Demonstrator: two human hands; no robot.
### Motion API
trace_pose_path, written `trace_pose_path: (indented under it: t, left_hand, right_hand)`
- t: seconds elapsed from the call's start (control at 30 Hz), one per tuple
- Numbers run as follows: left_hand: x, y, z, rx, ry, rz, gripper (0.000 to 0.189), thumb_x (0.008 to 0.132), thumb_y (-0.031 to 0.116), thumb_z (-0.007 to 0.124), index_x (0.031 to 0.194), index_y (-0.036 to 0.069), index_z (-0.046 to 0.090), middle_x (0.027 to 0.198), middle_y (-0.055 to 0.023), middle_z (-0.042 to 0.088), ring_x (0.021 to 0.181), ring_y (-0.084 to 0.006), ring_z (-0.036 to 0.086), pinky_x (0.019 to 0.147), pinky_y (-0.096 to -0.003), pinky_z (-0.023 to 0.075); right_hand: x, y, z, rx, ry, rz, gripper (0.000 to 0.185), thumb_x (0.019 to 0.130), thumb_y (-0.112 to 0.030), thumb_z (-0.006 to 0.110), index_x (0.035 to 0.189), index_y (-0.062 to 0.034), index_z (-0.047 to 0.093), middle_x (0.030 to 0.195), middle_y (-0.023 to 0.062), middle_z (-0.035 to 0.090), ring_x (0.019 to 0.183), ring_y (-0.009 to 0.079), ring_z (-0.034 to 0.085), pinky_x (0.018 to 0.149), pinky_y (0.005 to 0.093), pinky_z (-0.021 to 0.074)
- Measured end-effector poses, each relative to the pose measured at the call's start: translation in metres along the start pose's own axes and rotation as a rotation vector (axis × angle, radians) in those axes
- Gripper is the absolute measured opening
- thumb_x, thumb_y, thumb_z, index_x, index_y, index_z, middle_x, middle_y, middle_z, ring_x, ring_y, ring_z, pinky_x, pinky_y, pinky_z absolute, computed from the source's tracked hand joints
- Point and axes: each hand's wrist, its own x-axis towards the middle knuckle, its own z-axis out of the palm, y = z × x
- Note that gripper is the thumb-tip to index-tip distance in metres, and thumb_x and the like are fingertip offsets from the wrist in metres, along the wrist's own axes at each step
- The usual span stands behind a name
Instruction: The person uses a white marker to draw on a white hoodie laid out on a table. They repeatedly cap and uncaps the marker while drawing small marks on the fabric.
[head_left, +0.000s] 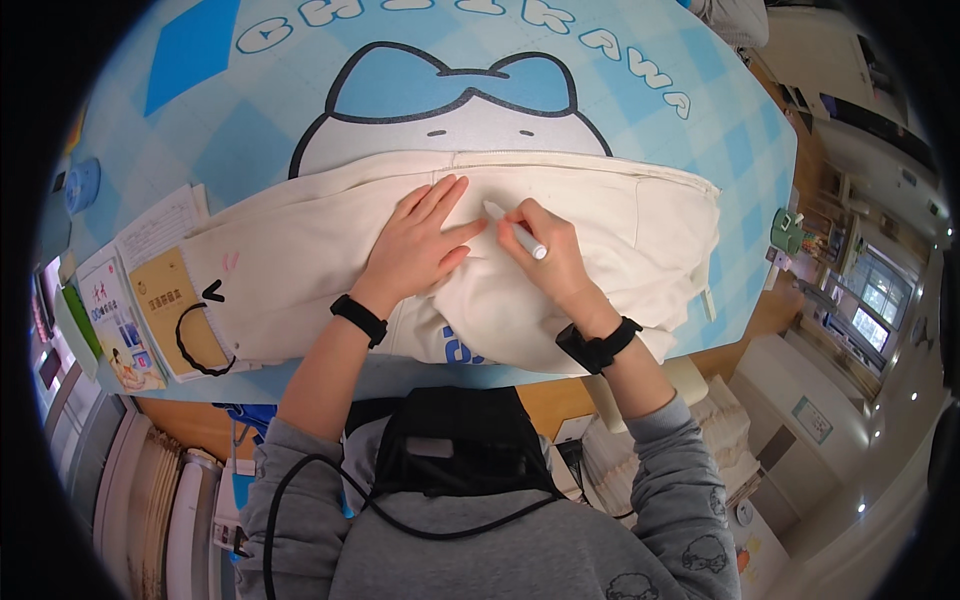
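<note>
A cream-white zippered garment (300, 232) lies spread over the table before me, its zip running along the far edge. My left hand (424, 240) rests flat on the cloth with the fingers apart. Between the fingers and thumb of my right hand (547, 255) is a white marker pen (517, 229), its tip pointing away from me, at or just above the fabric near my left fingers. Whether the tip touches cannot be told. Blue lettering (457, 349) shows on the garment's near side, partly covered by a fold.
A blue checked tablecloth (675, 67) with a cartoon character covers the table. At the left lie a brown spiral notebook (176, 300), a book (120, 322), handwritten paper (161, 225) and a black cord loop (180, 345). A green cup (786, 229) stands past the right side.
</note>
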Motion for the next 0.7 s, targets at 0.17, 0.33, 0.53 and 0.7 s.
trace_pose_path:
  t: [0.17, 0.33, 0.53, 0.7]
  left_hand:
    - [-0.0011, 0.0, 0.0008, 0.009, -0.002, 0.003, 0.038, 0.086, 0.025, 0.071, 0.124, 0.025, 0.071, 0.156, -0.0142, 0.042, 0.145, -0.0278, 0.038, 0.117, -0.0431, 0.0309]
    - [-0.0007, -0.0005, 0.0005, 0.005, -0.003, 0.004, 0.038, 0.086, 0.025, 0.071, 0.124, 0.026, 0.071, 0.157, -0.0139, 0.042, 0.145, -0.0273, 0.038, 0.117, -0.0429, 0.0309]
    - [-0.0006, 0.0007, 0.0006, 0.012, 0.006, 0.004, 0.039, 0.086, 0.026, 0.071, 0.125, 0.026, 0.07, 0.155, -0.0135, 0.044, 0.145, -0.026, 0.038, 0.118, -0.0416, 0.0301]
    - [-0.0005, 0.0003, 0.0003, 0.017, 0.001, 0.004, 0.04, 0.085, 0.026, 0.071, 0.125, 0.026, 0.07, 0.155, -0.0132, 0.044, 0.145, -0.0256, 0.038, 0.118, -0.0415, 0.0301]
  right_hand:
    - [0.0, 0.0019, -0.0023, 0.091, -0.033, 0.053, 0.015, 0.09, -0.009, 0.072, 0.088, -0.0022, 0.059, 0.076, 0.0138, 0.065, 0.064, 0.0253, 0.063, 0.06, 0.032, 0.0502]
    - [-0.0033, 0.0027, 0.0001, -0.048, -0.022, -0.171, 0.015, 0.09, -0.008, 0.071, 0.088, -0.0024, 0.057, 0.079, 0.0139, 0.065, 0.064, 0.027, 0.061, 0.06, 0.0332, 0.0499]
    - [-0.0026, 0.0039, -0.0042, 0.003, -0.041, -0.082, 0.015, 0.09, -0.009, 0.071, 0.089, -0.0024, 0.058, 0.079, 0.0138, 0.065, 0.064, 0.0253, 0.062, 0.061, 0.0326, 0.05]
    - [-0.0042, 0.0077, -0.0013, 0.004, -0.011, -0.051, 0.014, 0.091, -0.01, 0.071, 0.089, -0.0025, 0.059, 0.078, 0.0133, 0.065, 0.064, 0.024, 0.062, 0.061, 0.032, 0.0499]
